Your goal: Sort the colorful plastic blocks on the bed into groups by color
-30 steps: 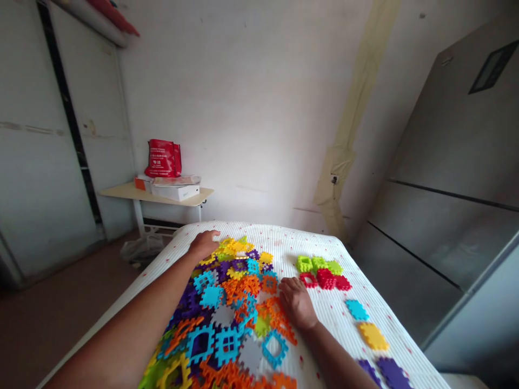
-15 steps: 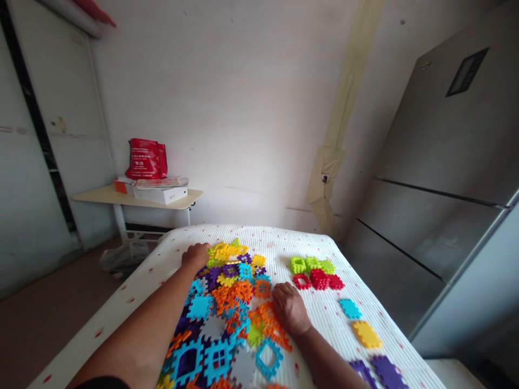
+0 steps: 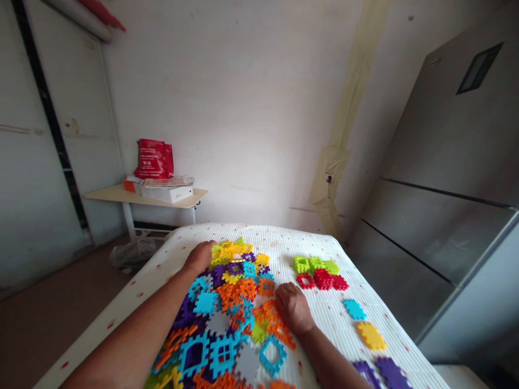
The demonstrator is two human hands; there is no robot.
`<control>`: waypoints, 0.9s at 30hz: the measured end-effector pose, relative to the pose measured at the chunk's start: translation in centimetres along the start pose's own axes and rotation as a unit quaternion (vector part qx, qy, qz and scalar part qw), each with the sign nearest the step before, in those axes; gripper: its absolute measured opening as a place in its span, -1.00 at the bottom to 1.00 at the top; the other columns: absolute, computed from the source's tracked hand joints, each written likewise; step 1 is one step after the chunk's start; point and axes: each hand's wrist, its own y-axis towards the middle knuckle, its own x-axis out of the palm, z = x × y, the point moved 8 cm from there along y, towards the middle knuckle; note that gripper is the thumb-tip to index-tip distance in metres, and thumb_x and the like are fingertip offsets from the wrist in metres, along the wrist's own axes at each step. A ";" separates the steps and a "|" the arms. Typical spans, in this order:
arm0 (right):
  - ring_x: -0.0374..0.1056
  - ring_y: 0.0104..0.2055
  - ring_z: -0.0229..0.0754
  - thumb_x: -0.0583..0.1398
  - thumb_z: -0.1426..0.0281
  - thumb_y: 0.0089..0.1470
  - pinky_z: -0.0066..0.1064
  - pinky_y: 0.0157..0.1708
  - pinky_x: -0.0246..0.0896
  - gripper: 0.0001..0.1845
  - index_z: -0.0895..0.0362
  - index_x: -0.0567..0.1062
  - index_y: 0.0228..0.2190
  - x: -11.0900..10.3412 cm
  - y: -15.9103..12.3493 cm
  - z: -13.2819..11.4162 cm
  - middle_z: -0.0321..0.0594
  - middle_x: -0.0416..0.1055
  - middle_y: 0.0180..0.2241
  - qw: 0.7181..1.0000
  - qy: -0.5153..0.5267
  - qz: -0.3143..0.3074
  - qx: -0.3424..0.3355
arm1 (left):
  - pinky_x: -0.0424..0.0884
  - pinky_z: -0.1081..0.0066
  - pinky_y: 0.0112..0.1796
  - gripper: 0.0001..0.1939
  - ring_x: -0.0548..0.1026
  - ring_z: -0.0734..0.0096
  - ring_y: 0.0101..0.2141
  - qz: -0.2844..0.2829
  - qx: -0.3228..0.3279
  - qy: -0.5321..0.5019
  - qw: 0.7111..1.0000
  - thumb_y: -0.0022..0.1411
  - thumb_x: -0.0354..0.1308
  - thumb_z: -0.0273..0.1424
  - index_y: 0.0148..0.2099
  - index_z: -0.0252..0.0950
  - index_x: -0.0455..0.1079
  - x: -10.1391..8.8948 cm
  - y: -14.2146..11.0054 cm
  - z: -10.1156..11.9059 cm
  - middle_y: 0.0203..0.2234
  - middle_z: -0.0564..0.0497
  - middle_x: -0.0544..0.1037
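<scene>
A heap of flat notched plastic building tiles in several colours lies spread on the bed-like surface. My left hand (image 3: pixel 200 257) is at the far left edge of the heap, fingers stretched toward the yellow tiles (image 3: pixel 231 250) and touching or almost touching them. My right hand (image 3: pixel 294 308) rests at the heap's right side, beside the orange tiles (image 3: pixel 271 312). Its fingers are curled down, and whatever may be under them is hidden. Nearer the front lie blue window tiles (image 3: pixel 223 356), a grey tile (image 3: pixel 246 363) and a blue square frame (image 3: pixel 272 355).
Right of the heap stand small groups of green tiles (image 3: pixel 315 263) and red tiles (image 3: pixel 323 279). A blue tile (image 3: pixel 354 309), a yellow tile (image 3: pixel 371 335) and purple tiles (image 3: pixel 391 373) lie along the right. Beyond are a side table (image 3: pixel 109 195) and a refrigerator (image 3: pixel 430 178).
The whole view has shifted slightly, so things appear a little further right. Both hands keep nearly the same places by the heap. Some tiles at the front left have slid a little.
</scene>
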 end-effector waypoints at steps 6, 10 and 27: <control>0.20 -0.34 -0.23 0.07 0.50 0.12 -0.43 -0.30 0.01 -0.81 0.14 0.39 -0.50 0.0 -0.1 0.0 -0.25 0.36 -0.43 1.000 0.007 0.007 -0.008 | 0.27 0.09 0.03 -0.65 0.38 0.25 -0.02 0.002 0.033 -0.107 0.994 0.24 0.02 -0.26 0.01 -0.32 0.31 -2.3 -1.8 1.0 -0.05 -0.12 0.42; 0.21 -0.34 -0.22 0.07 0.50 0.12 -0.43 -0.30 0.01 -0.82 0.14 0.40 -0.49 0.0 0.0 0.0 -0.24 0.37 -0.43 1.000 0.008 0.005 -0.011 | 0.27 0.31 0.04 -0.62 0.39 0.31 -0.01 -0.067 0.071 -0.194 0.976 0.18 -0.05 -0.39 0.05 -0.23 0.33 -3.2 -4.4 2.4 -0.04 0.01 0.47; 0.20 -0.35 -0.23 0.11 0.49 0.11 -0.42 -0.31 -0.01 -0.84 0.12 0.38 -0.50 0.4 0.0 0.0 -0.27 0.37 -0.43 1.000 -0.027 -0.001 0.004 | 0.18 -0.08 0.07 -0.45 0.21 0.06 0.11 -0.069 -0.097 -0.111 0.987 0.17 0.08 -0.14 0.16 -0.25 0.17 1.3 5.0 4.7 0.15 -0.16 0.19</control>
